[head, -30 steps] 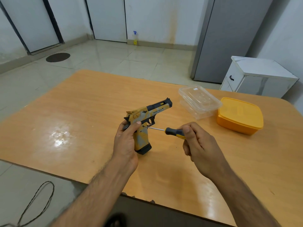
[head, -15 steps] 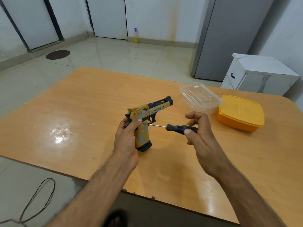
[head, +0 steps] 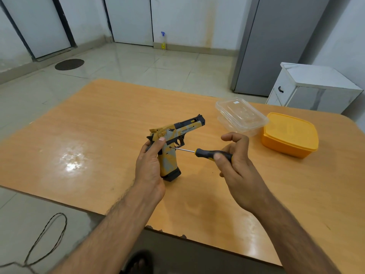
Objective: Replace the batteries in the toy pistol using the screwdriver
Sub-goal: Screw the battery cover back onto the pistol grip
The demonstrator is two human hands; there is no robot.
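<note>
The toy pistol [head: 173,143] is yellow, grey and black, held upright above the wooden table [head: 98,139] with its muzzle pointing right and away. My left hand [head: 150,165] grips the back of its handle, thumb on the side. A screwdriver [head: 205,153] with a black and yellow handle lies level, its thin metal tip touching the top of the pistol's grip. My right hand [head: 235,165] pinches the screwdriver's handle with thumb and fingertips, index finger lifted.
A clear plastic container [head: 241,115] and a yellow lidded box [head: 290,133] sit on the table at the far right. A white cabinet [head: 314,88] and a grey fridge stand beyond. A cable loop [head: 47,238] lies on the floor at left.
My right hand has turned on the screwdriver's handle and loosened from a full grip to a fingertip pinch, index finger raised. The pistol and my left hand have barely moved.
</note>
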